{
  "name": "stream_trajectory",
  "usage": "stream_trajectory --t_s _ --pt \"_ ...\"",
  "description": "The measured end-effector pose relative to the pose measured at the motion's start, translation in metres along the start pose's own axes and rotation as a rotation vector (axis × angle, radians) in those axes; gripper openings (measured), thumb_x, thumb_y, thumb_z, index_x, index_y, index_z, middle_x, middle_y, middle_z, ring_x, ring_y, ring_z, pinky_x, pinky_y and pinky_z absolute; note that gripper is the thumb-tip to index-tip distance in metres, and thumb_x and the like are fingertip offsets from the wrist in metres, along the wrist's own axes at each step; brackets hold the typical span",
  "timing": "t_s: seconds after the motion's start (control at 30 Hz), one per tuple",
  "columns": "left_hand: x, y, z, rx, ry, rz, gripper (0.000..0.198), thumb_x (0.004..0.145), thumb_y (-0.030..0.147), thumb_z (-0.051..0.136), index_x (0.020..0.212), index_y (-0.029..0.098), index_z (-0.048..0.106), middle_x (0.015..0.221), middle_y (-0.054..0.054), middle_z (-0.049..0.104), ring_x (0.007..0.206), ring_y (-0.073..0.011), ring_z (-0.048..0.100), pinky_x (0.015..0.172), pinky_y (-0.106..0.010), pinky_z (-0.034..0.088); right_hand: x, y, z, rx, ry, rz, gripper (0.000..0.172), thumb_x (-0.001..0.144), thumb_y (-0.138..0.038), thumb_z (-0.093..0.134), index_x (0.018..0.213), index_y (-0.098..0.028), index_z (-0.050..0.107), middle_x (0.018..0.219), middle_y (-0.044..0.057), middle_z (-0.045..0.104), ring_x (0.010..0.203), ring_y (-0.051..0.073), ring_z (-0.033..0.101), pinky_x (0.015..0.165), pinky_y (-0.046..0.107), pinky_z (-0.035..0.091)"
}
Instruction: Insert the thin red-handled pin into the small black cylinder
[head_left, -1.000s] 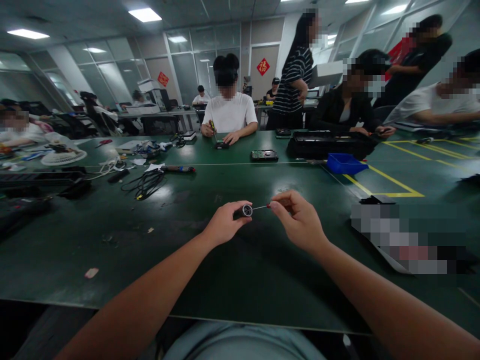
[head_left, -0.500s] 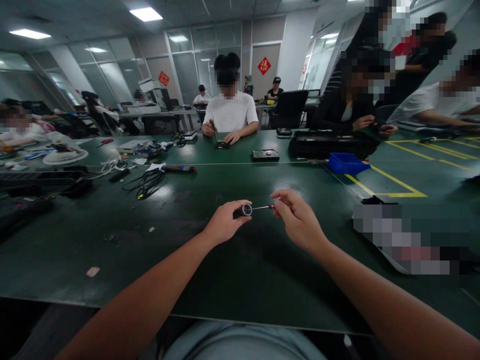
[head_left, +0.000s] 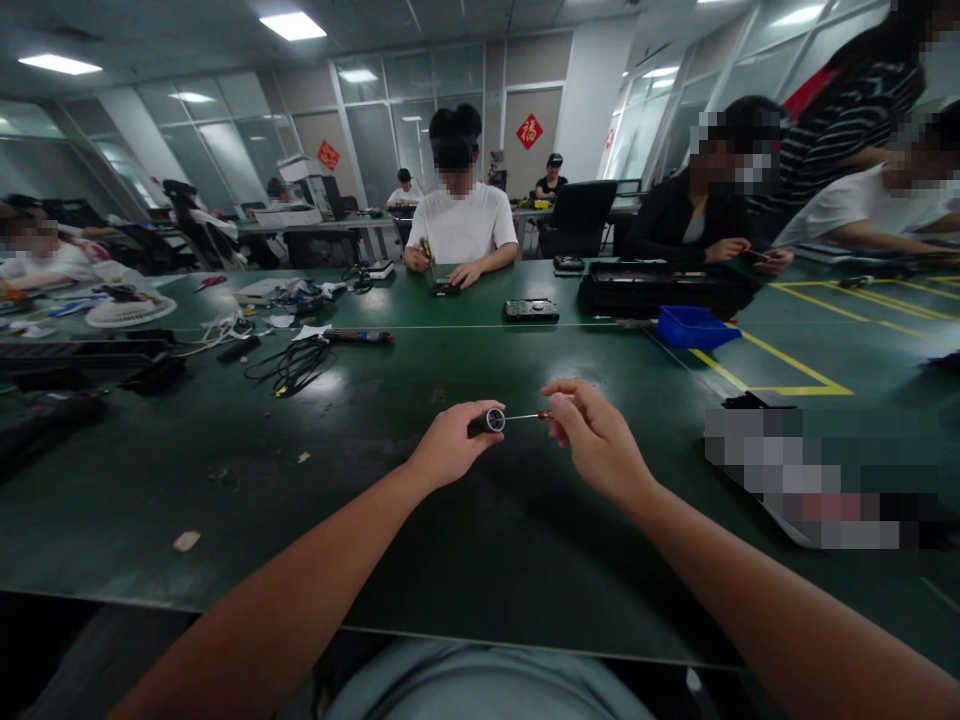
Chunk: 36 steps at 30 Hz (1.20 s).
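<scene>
Two bare hands meet over the green table (head_left: 465, 560), and all the work I can see sits between them. The left hand (head_left: 450, 440) is closed around a short black cylinder (head_left: 480, 424), thumb on one side and fingers on the other, its round end with the pale ring turned toward the right. The right hand (head_left: 600, 440) pinches the red handle of a thin screwdriver (head_left: 523, 417) between thumb and fingers — a narrow grip, nothing loose about it. The shaft runs almost level across to the cylinder's ringed end; whether the tip is seated inside or only rests at the rim, I cannot tell from here.

As for progress, I would call it partway: the cylinder is in hand, the tool is lined up with it, and the two are together. I see no loose part or screw lying just below the hands, so nothing shows that a piece is off. How much turning is done or left, the view does not say. The cylinder is held above the table, not set down on it.

Farther off lie a corded tool (head_left: 360, 338), a device with a bare circuit board (head_left: 531, 311) and a blue tray (head_left: 690, 328) — all well apart from the hands.
</scene>
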<state>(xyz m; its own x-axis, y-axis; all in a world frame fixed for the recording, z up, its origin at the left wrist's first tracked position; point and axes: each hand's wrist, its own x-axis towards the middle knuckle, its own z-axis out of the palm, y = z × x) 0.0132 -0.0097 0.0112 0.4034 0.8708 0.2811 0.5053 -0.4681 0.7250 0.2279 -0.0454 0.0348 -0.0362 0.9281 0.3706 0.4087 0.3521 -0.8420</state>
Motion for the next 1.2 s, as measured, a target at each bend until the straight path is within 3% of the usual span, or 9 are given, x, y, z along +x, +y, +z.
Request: stream_trajectory --t_s 0.1,0.2,0.33,0.47,0.53,0.7,0.73,0.93,1.2 --pt "0.0 0.001 0.0 0.002 -0.011 -0.008 0.038 0.085 0.021 0.071 0.122 0.023 0.066 0.123 -0.005 0.069 0.115 -0.0236 0.062 0.106 -0.042 0.046 0.0 0.002 0.001 0.018 0.027 0.029 0.024 0.099 -0.042 0.045 0.108 -0.025 0.06 0.066 -0.002 0.056 0.062 0.018 0.057 0.059 0.033 0.042" --pt "0.0 0.001 0.0 -0.003 -0.011 -0.013 0.039 0.085 0.022 0.072 0.124 0.024 0.066 0.123 -0.005 0.068 0.116 -0.0239 0.062 0.106 -0.042 0.046 0.0 0.005 0.003 0.079 0.058 -0.006 0.023 0.096 -0.038 0.053 0.114 -0.025 0.055 0.075 -0.001 0.062 0.069 0.018 0.061 0.064 0.034 0.046" --pt "0.0 -0.002 0.002 0.022 -0.019 -0.002 0.038 0.085 0.023 0.072 0.123 0.026 0.067 0.121 -0.004 0.069 0.113 -0.0241 0.063 0.103 -0.042 0.047 0.0 0.003 0.004 0.178 0.064 -0.016 0.019 0.093 -0.04 0.059 0.101 -0.024 0.06 0.086 0.003 0.068 0.076 0.02 0.065 0.073 0.037 0.051" --pt "0.0 -0.004 0.003 0.037 -0.027 0.032 0.038 0.086 0.024 0.072 0.123 0.026 0.066 0.122 -0.004 0.068 0.114 -0.0237 0.061 0.103 -0.041 0.046 0.003 0.003 0.005 0.233 0.083 0.012 0.023 0.094 -0.044 0.057 0.093 -0.023 0.066 0.079 0.003 0.067 0.075 0.019 0.064 0.075 0.038 0.052" --pt "0.0 -0.001 0.002 0.039 -0.03 0.046 0.037 0.087 0.023 0.071 0.123 0.025 0.066 0.122 -0.004 0.068 0.114 -0.0231 0.061 0.103 -0.04 0.045 0.007 0.007 0.006 0.331 0.13 0.079 0.024 0.093 -0.045 0.058 0.091 -0.022 0.066 0.079 0.002 0.066 0.074 0.019 0.063 0.076 0.037 0.052" --pt "0.0 0.007 -0.003 0.093 -0.068 0.06 0.037 0.087 0.019 0.07 0.123 0.025 0.066 0.118 -0.004 0.069 0.108 -0.0227 0.061 0.099 -0.039 0.045 0.018 0.024 0.008 0.657 0.147 0.448 0.027 0.087 -0.048 0.064 0.076 -0.023 0.062 0.065 0.001 0.058 0.06 0.018 0.057 0.063 0.036 0.053" --pt "0.0 0.007 -0.004 0.107 -0.073 0.056 0.037 0.087 0.02 0.07 0.123 0.025 0.066 0.117 -0.004 0.069 0.108 -0.023 0.061 0.098 -0.039 0.044 0.019 0.026 0.009 0.667 0.174 0.458 0.027 0.086 -0.048 0.066 0.075 -0.023 0.061 0.065 0.001 0.057 0.06 0.018 0.056 0.062 0.036 0.053" --pt "0.0 0.004 -0.003 0.129 -0.058 0.051 0.035 0.088 0.023 0.07 0.123 0.025 0.066 0.114 -0.003 0.07 0.103 -0.0227 0.061 0.096 -0.039 0.044 0.016 0.023 0.012 0.558 0.231 0.291 0.026 0.084 -0.049 0.067 0.082 -0.023 0.064 0.073 0.001 0.061 0.066 0.017 0.057 0.064 0.033 0.05" --pt "0.001 0.004 -0.001 0.197 -0.082 0.058 0.036 0.087 0.022 0.071 0.122 0.025 0.067 0.111 -0.003 0.07 0.103 -0.023 0.06 0.097 -0.04 0.044 0.005 0.009 0.009 0.098 0.158 0.004 0.025 0.097 -0.044 0.05 0.092 -0.021 0.059 0.075 0.002 0.065 0.07 0.017 0.062 0.069 0.034 0.049"
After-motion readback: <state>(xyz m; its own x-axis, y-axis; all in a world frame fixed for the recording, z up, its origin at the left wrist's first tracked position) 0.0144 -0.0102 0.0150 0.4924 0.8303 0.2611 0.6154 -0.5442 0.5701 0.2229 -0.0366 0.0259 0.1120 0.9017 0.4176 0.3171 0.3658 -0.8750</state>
